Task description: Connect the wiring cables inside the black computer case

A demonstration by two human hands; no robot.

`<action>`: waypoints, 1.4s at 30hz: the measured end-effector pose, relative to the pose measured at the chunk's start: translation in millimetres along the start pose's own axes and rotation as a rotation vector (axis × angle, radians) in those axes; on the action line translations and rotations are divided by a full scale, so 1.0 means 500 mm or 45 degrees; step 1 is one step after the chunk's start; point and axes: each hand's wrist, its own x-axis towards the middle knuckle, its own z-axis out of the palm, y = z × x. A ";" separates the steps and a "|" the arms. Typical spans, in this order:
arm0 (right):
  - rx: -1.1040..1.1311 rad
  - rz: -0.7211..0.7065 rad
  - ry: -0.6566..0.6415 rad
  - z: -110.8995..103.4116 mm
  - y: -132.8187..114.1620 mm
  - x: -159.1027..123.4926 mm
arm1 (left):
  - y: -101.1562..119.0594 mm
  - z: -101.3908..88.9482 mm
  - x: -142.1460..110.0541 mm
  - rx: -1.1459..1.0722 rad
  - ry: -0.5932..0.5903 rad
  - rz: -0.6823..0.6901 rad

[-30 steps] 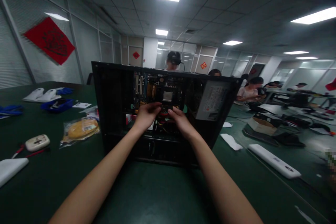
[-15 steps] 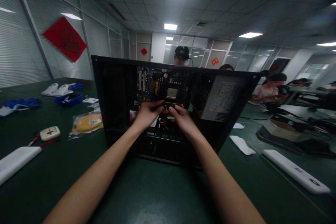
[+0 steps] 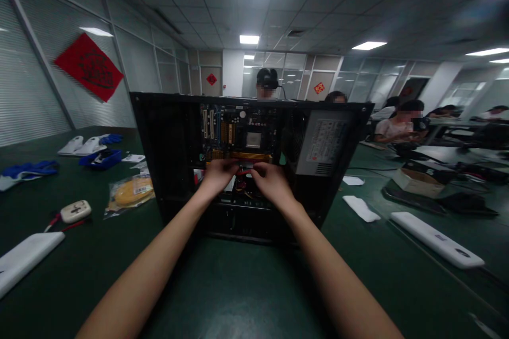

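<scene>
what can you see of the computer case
The black, metal-looking computer case stands on edge on the green table, open side toward the camera. A motherboard shows at upper middle, a grey, labelled power supply at upper right, and red wires below. The left hand and right hand reach inside; whether they touch it is unclear.

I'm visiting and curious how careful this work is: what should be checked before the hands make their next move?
1. Open black metal computer case standing on the dark green table: ok.
2. Left hand and right hand both reaching into the case: ok.
3. Slim red wires between the hands firmly gripped: cannot tell.
4. Boxy silver-grey power supply in the case's right side: ok.
5. Hands covered: not ok; both are bare.
</scene>
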 end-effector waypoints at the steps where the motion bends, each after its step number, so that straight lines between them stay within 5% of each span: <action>1: -0.072 0.002 -0.030 0.000 0.001 -0.001 | -0.001 0.002 0.000 -0.008 -0.009 -0.024; 15: -0.563 0.235 -0.269 0.014 0.008 0.014 | -0.028 0.028 0.021 0.279 -0.164 -0.149; 42: -0.379 0.371 -0.217 0.028 0.027 0.025 | -0.014 0.033 0.036 0.609 -0.238 -0.130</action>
